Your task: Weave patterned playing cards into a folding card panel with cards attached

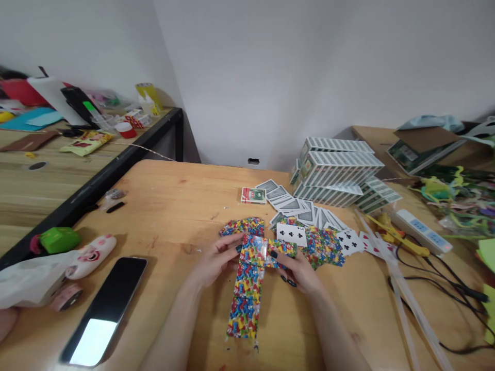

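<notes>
My left hand pinches the upper left edge of a column of multicoloured cards; the column runs down toward me, its cards end to end. On the right, my right hand grips a sideways multicoloured card that meets the top of the column. Whether the two are joined or only overlap, I cannot tell. Behind my left hand lies a group of multicoloured cards. A fan of similar cards spreads right of my right hand, with a face-up three of clubs beside it.
Grey-backed cards lie scattered near a card box. Stacked card cartons stand at the back right. A phone lies at left. Clear plastic strips, a power strip and cables occupy the right.
</notes>
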A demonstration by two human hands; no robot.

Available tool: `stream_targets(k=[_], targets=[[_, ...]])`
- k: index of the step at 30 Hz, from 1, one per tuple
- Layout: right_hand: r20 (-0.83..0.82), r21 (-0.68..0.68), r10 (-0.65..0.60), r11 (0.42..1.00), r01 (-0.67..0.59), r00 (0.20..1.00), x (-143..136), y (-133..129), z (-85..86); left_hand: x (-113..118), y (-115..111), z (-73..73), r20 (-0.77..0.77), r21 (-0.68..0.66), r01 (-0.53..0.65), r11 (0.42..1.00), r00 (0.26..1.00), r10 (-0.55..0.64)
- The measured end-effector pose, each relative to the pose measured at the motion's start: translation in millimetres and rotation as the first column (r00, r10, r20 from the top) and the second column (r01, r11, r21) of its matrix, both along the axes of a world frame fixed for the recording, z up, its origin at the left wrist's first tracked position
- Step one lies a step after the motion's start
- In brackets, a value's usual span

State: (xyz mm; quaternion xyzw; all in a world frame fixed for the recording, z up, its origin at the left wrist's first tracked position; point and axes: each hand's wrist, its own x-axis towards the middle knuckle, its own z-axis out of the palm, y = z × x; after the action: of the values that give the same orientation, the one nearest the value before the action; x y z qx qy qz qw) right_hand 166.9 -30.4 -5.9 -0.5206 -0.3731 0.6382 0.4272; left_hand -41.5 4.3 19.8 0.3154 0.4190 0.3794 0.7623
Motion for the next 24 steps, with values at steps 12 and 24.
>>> stream_targets(k=[12, 24], targets=[[0.19, 0.09, 0.065, 0.993, -0.083, 0.98, -6.1, -1.0, 2.0, -2.9, 7.1, -5.1, -0.179, 0.015, -0.087, 0.996, 0.98, 0.089], [0.329, 0.164, -0.03, 0.986, -0.026, 0.944, -16.3, -1.7, -5.5, 9.0, 6.8, -8.8, -0.497, 0.363, -0.019, 0.931, 0.842, 0.211]])
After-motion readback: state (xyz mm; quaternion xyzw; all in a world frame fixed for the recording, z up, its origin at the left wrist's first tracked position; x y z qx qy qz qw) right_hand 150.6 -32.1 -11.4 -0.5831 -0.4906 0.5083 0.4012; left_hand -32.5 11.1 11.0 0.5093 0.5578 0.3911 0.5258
